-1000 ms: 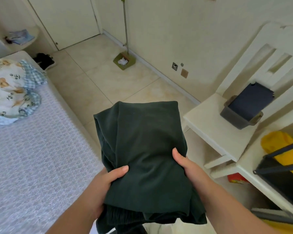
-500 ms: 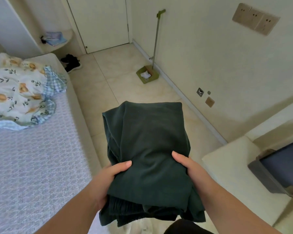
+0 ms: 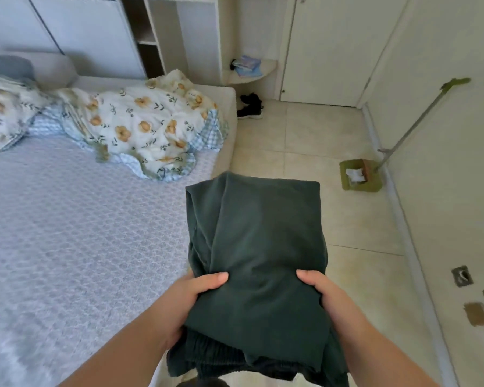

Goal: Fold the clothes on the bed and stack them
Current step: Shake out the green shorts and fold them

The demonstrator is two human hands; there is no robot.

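A floral quilt (image 3: 140,129) is heaped at the far end of the bed (image 3: 67,233); black shoes (image 3: 250,106) and a dustpan (image 3: 359,175) are seen on the floor. The folded dark green garment (image 3: 257,247) is held above the bed's edge, gripped by the left hand (image 3: 187,300) and right hand (image 3: 329,296), thumbs laid on top.
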